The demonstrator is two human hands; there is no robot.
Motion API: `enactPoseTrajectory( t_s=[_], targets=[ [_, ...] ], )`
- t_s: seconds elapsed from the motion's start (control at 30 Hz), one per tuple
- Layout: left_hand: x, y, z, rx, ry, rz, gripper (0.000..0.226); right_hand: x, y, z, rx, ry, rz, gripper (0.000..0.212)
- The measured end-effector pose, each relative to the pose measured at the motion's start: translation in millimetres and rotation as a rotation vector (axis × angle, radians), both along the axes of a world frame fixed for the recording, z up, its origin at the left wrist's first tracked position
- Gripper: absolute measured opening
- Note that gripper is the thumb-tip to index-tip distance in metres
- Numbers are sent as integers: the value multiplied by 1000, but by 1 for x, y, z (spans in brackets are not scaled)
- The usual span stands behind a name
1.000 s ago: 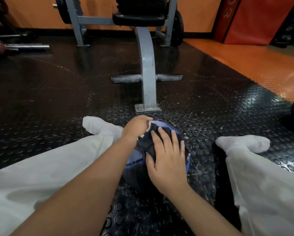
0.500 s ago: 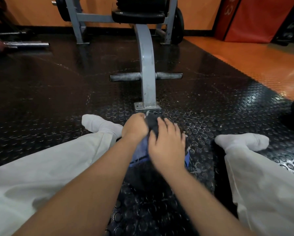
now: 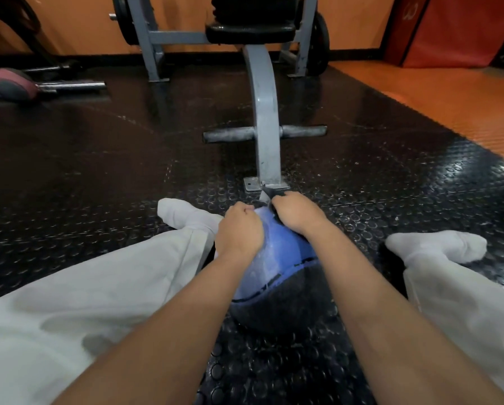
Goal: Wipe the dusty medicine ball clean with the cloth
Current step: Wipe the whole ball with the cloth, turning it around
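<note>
A blue and black medicine ball point(image 3: 277, 267) sits on the studded rubber floor between my outstretched legs, with pale dusty streaks on its blue panel. My right hand point(image 3: 296, 213) is on the ball's far top side, fingers curled over a dark cloth point(image 3: 271, 195) of which only a small edge shows beyond the knuckles. My left hand point(image 3: 240, 232) lies against the ball's upper left side with its fingers curled; whether it holds any cloth is hidden.
A grey weight bench point(image 3: 263, 118) stands just beyond the ball, its foot plate point(image 3: 253, 184) close to my right hand. A barbell with a pink plate point(image 3: 14, 84) lies far left. Orange flooring point(image 3: 449, 100) and a red pad point(image 3: 449, 27) are at the right.
My right hand has slid with the cloth from the ball's near top over to its far side, uncovering the blue panel. The left hand has stayed at the upper left.
</note>
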State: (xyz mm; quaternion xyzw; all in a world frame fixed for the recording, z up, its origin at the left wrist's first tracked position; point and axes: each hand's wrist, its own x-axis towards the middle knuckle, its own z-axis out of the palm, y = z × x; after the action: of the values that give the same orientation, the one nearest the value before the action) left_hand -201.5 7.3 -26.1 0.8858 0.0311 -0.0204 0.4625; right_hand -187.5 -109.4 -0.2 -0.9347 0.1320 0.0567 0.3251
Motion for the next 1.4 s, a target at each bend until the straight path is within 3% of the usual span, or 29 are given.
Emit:
enactPoseTrajectory(
  t_s=[0.13,0.2,0.3,0.47,0.57,0.7,0.77,0.83,0.93,1.03,1.17,1.23,1.3,1.4],
  targets=[
    [12,-1,6,56,19,-81,24,-60,27,-21,-265,-284,-74,44],
    [11,-4,5,101,-31,-171,14,-93,37,-26,-350,-332,-52,50],
    [4,-12,4,124,-84,-221,16,-96,22,-26,-349,-243,-26,50],
    [-19,-30,7,164,-137,-189,36,-24,-23,-4,-23,11,-29,32],
    [-21,-41,11,204,-162,-186,38,-2,-37,-1,23,103,-14,26],
    [0,-57,22,322,-44,-204,32,-25,-37,-12,16,-107,-167,31],
    [14,-60,27,369,21,-242,28,-59,-20,-27,-112,-324,-238,45],
    [22,-59,30,398,45,-322,21,-93,0,-38,-222,-442,-156,62],
    [23,-56,28,365,7,-383,24,-103,-3,-42,-238,-410,-67,66],
    [14,-51,21,348,-53,-359,31,-78,-28,-33,-83,-353,-143,44],
    [1,-40,7,200,-111,-287,38,-22,-59,-13,263,67,-155,34],
    [-3,-38,5,168,-116,-257,38,-9,-61,-11,362,154,-135,32],
    [-1,-39,4,180,-106,-227,38,-6,-57,-11,313,119,-134,33],
    [11,-40,8,241,-93,-218,32,-22,-37,-13,95,-89,-139,31]
  ],
)
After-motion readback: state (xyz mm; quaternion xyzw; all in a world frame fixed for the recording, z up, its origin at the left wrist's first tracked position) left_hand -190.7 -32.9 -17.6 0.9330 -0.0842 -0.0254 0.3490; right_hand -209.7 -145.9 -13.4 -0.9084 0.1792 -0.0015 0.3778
